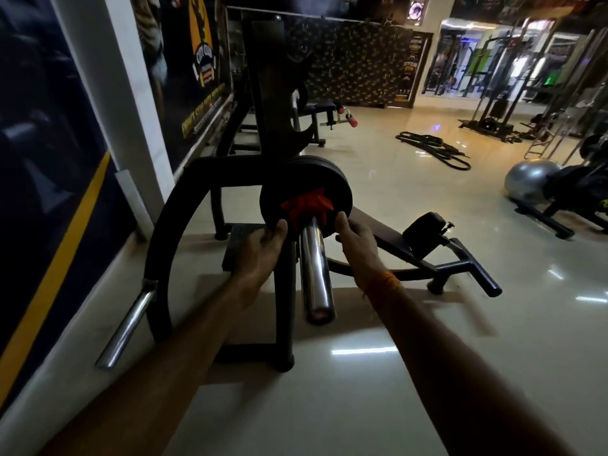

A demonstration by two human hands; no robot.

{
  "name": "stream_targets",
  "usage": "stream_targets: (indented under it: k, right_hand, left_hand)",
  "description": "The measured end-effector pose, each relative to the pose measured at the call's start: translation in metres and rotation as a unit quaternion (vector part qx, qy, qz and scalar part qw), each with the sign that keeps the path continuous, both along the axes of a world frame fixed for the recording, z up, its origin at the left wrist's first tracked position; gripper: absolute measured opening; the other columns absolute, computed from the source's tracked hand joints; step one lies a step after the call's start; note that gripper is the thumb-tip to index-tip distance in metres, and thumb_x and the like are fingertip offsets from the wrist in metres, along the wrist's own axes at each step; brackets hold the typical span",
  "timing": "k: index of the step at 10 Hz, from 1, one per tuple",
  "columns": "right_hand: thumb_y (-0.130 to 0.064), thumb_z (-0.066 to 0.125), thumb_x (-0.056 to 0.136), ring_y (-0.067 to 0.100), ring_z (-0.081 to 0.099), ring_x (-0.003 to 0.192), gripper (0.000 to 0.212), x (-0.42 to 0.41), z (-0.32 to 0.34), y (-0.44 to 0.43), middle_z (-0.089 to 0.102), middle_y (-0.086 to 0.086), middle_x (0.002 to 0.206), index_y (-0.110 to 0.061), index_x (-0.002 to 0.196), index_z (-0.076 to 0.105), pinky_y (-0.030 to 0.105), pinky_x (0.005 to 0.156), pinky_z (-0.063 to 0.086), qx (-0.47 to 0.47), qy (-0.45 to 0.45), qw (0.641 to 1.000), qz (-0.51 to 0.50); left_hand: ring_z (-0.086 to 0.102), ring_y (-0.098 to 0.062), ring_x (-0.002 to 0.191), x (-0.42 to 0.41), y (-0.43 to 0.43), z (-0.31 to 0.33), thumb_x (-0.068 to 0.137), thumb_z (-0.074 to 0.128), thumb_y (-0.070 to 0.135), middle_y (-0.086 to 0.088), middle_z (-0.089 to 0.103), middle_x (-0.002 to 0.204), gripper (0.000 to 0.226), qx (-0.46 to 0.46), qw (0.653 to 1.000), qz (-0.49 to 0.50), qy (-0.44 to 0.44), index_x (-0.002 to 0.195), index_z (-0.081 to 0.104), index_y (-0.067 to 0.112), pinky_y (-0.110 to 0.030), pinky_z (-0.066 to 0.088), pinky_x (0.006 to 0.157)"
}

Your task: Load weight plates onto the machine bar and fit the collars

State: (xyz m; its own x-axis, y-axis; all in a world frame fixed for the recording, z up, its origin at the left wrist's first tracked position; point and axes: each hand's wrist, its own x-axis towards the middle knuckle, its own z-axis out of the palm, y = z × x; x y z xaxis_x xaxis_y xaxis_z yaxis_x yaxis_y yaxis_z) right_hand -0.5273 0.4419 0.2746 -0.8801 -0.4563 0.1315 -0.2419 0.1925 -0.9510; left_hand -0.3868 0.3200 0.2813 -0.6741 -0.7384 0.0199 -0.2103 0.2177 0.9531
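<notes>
Red plastic collar [306, 209] sat on the bar [316, 274], tight against the black plate [306, 179]. I judged the step was pushing the plate all the way on and locking the collar. To do it well, I thought I should push the same with both hands, straight along the bar, so the plate would not tip. Then I should check for a gap between collar and plate.

My left hand [263, 248] held the plate's rim at about 7 o'clock, thumb on the front. My right hand [357, 245] held the rim at about 5 o'clock, thumb on the front too. The hands were apart, with the bar between them. The collar was at 12 o'clock from the hands, just above the thumbs. I could not tell if a thumb touched it, or if it was locked.
</notes>
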Motion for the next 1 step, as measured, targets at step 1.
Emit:
stream_targets:
  k: [1]
  right_hand:
    - [-0.04, 0.046, 0.106, -0.005, 0.065, 0.091, 0.029, 0.0397, -0.0031, 0.0392, 0.071, -0.01, 0.101, -0.024, 0.11, 0.069, 0.012, 0.078, 0.049, -0.051, 0.042, 0.997, 0.027]
  left_hand:
    - [0.058, -0.015, 0.111, 0.0407, 0.0334, -0.0081, 0.095, 0.041, 0.065, 0.001, 0.064, 0.126, 0.057, -0.071, 0.996, 0.056, -0.018, 0.13, 0.059, 0.025, -0.028, 0.041, 0.087]
